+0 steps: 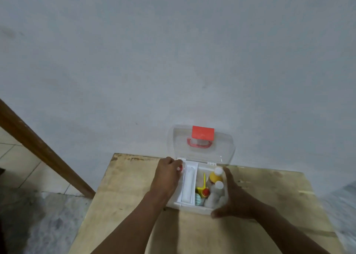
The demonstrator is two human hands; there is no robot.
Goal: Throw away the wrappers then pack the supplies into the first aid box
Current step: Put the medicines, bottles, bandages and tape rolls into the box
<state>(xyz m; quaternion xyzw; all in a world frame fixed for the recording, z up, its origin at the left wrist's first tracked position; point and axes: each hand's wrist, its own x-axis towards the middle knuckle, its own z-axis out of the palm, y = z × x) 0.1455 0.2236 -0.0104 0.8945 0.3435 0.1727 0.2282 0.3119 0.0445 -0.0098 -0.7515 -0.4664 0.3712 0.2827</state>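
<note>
A clear plastic first aid box (194,209) stands open on the wooden table, its lid (221,149) with a red latch and red handle leaning back against the wall. Inside are white bottles (217,188), a yellow bottle (214,176), a yellow item with a red cap (204,192) and a white tray (189,182) on the left. My left hand (167,176) is over the box's left edge, fingers closed on a small red-capped item (180,168). My right hand (233,197) grips the box's right front corner.
The wooden table (134,186) stands against a pale wall (173,60). A brown wooden beam (38,149) slants down at the left. Tiled and speckled floor (38,224) lies to the left of the table.
</note>
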